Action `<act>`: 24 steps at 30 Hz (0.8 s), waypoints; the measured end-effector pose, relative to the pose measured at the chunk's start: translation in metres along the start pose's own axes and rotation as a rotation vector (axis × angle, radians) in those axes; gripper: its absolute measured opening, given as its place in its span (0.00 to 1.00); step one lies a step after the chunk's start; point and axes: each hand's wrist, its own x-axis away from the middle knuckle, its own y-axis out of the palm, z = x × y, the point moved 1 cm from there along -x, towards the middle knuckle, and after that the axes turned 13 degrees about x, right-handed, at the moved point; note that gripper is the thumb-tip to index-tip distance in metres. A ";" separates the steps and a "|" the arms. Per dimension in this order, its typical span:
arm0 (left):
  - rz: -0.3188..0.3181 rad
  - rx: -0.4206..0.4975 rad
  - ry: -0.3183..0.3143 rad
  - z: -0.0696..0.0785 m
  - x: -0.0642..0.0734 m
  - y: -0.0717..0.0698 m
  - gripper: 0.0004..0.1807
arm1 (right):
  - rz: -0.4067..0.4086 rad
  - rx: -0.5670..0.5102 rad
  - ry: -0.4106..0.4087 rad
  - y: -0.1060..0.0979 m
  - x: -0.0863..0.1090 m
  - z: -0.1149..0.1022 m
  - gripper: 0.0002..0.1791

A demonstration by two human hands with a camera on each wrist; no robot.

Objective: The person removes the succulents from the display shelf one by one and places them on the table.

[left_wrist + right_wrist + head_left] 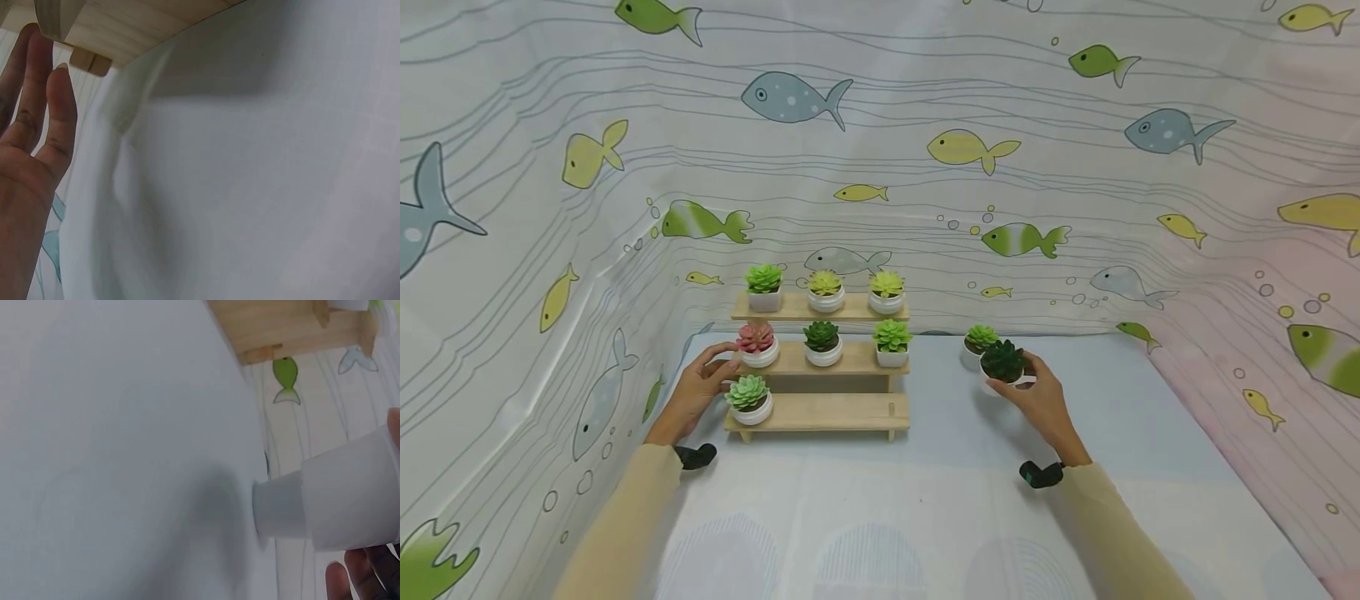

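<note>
right hand (1037, 398) grasping dark-green succulent (1002, 362) in front of light-green succulent (981, 337); left hand (697, 387) released, fingers extended, at the left end of the wooden stand (842, 411).

Head-view illumination is bright and even, whereas the 2 wrist views are dimmer and softer, with diffuse shadows (215, 506) on the tabletop (112, 425) near the shelf (150, 25) and nearer white pot (350, 494).

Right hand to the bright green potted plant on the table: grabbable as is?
Probably not: the right hand already holds the dark green potted plant, which partly blocks the bright green potted plant in the head view.
</note>
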 end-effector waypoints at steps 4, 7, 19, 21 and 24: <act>0.004 -0.001 -0.003 0.000 0.001 0.001 0.25 | 0.011 0.020 0.004 -0.003 -0.007 0.009 0.56; 0.009 -0.004 -0.003 0.001 0.002 0.001 0.25 | 0.022 0.026 0.013 -0.005 -0.012 0.015 0.57; 0.007 0.002 0.015 0.000 0.002 0.000 0.25 | 0.067 0.036 0.051 -0.012 -0.033 0.028 0.57; 0.003 0.002 0.015 0.000 0.002 0.000 0.25 | 0.070 0.033 0.073 -0.013 -0.036 0.030 0.57; 0.001 0.001 0.016 0.001 0.002 0.001 0.26 | 0.073 0.022 0.099 -0.013 -0.041 0.033 0.57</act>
